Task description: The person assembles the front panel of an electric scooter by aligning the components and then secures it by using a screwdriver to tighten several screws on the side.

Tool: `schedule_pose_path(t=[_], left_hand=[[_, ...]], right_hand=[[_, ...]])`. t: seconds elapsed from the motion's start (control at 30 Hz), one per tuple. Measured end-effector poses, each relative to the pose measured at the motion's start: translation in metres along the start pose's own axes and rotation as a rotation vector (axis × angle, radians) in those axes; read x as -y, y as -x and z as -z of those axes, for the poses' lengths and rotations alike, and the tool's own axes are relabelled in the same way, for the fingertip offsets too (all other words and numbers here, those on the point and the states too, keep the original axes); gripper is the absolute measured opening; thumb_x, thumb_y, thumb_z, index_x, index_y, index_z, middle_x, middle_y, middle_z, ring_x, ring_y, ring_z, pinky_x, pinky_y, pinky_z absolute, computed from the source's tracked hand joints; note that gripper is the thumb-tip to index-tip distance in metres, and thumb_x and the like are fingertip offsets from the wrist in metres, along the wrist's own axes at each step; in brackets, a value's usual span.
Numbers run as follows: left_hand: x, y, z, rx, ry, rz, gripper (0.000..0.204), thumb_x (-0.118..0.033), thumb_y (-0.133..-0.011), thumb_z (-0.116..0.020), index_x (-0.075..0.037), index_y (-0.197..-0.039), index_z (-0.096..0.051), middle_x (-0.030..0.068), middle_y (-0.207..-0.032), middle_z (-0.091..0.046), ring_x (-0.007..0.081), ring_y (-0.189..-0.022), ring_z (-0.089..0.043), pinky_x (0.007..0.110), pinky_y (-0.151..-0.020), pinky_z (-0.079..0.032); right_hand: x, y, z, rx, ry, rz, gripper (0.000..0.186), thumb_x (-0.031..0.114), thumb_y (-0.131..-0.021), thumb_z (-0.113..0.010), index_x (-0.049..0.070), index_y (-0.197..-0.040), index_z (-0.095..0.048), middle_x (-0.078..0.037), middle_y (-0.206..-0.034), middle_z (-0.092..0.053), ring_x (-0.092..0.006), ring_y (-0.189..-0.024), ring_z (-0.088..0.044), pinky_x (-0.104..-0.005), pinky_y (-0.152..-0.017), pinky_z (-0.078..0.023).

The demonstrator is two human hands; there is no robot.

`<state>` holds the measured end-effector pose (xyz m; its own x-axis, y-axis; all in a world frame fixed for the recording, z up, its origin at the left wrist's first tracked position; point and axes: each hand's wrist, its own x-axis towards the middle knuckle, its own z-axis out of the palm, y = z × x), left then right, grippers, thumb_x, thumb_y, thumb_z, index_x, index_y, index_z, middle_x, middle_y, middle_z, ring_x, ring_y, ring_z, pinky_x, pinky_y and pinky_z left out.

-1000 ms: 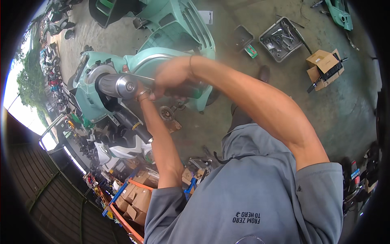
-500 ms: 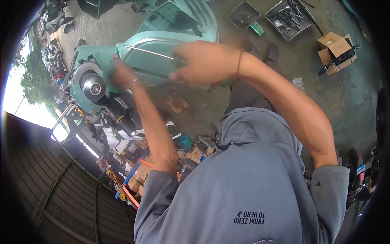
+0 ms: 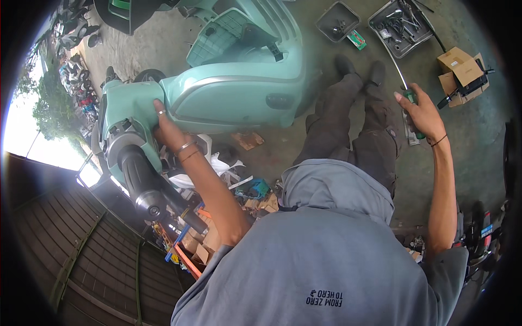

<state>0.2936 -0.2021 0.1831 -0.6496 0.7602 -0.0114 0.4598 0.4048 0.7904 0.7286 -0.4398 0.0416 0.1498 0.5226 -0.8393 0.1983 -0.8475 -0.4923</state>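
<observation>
Right hand (image 3: 423,114) clenches green-handled screwdriver (image 3: 409,92), shaft pointing up & away toward tool tray (image 3: 380,32); handle mostly hidden. Left hand (image 3: 166,127) presses scooter headset (image 3: 136,108), grip unclear.

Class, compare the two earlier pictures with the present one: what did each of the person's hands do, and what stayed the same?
The right hand swung away from the mint-green scooter, out to the person's right, carrying the green-handled screwdriver with its shaft now pointing toward the tool tray. The left hand shifted from near the black handlebar grip onto the scooter's body. The screwdriver stayed gripped; the tray and cardboard boxes stayed on the floor.
</observation>
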Motion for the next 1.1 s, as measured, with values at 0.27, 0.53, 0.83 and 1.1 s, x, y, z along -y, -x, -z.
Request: schedule_pose_path(t=[0.27, 0.53, 0.83, 1.1], left_hand=[[0.009, -0.004, 0.009, 0.106, -0.082, -0.149, 0.052, -0.024, -0.083, -0.078, 0.006, -0.121, -0.059, 0.0142, -0.12, -0.062, 0.0226, -0.104, -0.06, 0.035, -0.09, -0.049], [-0.017, 0.109, -0.027, -0.051, -0.219, -0.371, 0.067, -0.022, -0.084, -0.075, 0.004, -0.136, -0.042, 0.0214, -0.136, -0.046, 0.032, -0.125, -0.045, 0.044, -0.107, -0.034], [0.051, 0.173, -0.234, 0.519, -0.007, 0.187, 0.031, -0.017, -0.09, -0.068, 0.005, -0.112, -0.064, 0.0134, -0.107, -0.066, 0.0214, -0.096, -0.063, 0.033, -0.088, -0.049], [0.291, 0.042, -0.418, 0.099, -0.07, 0.269, 0.022, -0.01, -0.091, -0.064, 0.006, -0.106, -0.062, 0.0088, -0.085, -0.066, 0.0172, -0.07, -0.064, 0.03, -0.059, -0.051]], right_hand=[[0.008, -0.008, -0.01, -0.105, -0.387, -0.107, 0.05, 0.031, -0.091, -0.067, 0.002, -0.128, -0.049, 0.003, -0.067, -0.047, -0.0068, -0.053, -0.047, -0.0245, -0.044, -0.038], [0.034, 0.004, 0.009, -0.039, -0.406, -0.149, 0.051, 0.027, -0.091, -0.067, -0.002, -0.129, -0.048, 0.0, -0.07, -0.054, -0.0071, -0.051, -0.047, -0.0252, -0.043, -0.038], [-0.004, -0.017, 0.074, -0.007, -0.324, -0.285, 0.045, 0.019, -0.093, -0.065, 0.0, -0.13, -0.046, 0.0, -0.071, -0.053, -0.007, -0.051, -0.047, -0.0246, -0.043, -0.036], [-0.143, -0.055, 0.123, -0.155, -0.224, -0.517, 0.04, 0.019, -0.092, -0.064, -0.001, -0.125, -0.053, -0.004, -0.087, -0.057, -0.0123, -0.073, -0.053, -0.0273, -0.065, -0.045]])
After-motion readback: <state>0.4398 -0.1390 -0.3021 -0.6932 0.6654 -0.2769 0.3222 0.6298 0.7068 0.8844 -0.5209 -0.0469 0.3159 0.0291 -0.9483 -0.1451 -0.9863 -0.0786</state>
